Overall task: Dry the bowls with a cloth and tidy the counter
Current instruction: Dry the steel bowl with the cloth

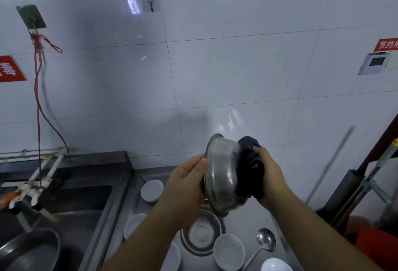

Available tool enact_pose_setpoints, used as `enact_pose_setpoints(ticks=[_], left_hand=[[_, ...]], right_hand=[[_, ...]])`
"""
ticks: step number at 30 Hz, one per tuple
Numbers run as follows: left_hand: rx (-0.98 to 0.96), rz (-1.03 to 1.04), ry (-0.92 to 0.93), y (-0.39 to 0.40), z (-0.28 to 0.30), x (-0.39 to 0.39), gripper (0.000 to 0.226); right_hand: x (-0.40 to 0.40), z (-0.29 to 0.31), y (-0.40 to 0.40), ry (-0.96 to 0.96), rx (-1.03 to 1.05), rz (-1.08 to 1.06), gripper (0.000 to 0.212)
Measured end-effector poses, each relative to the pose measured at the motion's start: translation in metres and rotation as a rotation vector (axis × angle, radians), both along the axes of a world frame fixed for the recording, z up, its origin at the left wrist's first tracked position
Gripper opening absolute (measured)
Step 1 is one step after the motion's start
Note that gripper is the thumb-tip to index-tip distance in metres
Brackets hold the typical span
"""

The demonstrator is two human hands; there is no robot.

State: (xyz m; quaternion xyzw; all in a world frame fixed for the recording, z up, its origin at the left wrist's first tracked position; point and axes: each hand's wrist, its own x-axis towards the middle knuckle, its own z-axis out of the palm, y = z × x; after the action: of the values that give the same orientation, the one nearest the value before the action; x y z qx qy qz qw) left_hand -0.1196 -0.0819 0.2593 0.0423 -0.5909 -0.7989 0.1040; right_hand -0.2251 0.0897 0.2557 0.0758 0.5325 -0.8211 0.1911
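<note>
Left hand [187,186] has its grip on the rim of a steel bowl [221,173] tipped on edge above the tabletop [247,223]. Right hand [270,176] clutches a dark cloth [251,173] pressed against the bowl's outside. White bowls [151,190] and a ladle [266,242] sit below.

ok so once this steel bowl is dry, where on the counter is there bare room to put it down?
Bare steel shows on the counter right of the steel bowl lying flat and above the ladle, and along the back past the far white bowl. The near end is crowded with white bowls.
</note>
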Motion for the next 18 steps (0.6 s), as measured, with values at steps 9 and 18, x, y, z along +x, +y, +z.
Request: enact_pose_setpoints(ticks=[9,18], left_hand=[[-0.067,0.189,0.046,0.016,0.007,-0.024,0.031],[-0.136,0.232,-0.050,0.031,0.009,-0.036,0.029]], right_hand=[[0.033,-0.013,-0.035,-0.199,-0.237,0.041,0.035],[0.057,-0.005,-0.058,0.085,-0.049,-0.102,0.049]])
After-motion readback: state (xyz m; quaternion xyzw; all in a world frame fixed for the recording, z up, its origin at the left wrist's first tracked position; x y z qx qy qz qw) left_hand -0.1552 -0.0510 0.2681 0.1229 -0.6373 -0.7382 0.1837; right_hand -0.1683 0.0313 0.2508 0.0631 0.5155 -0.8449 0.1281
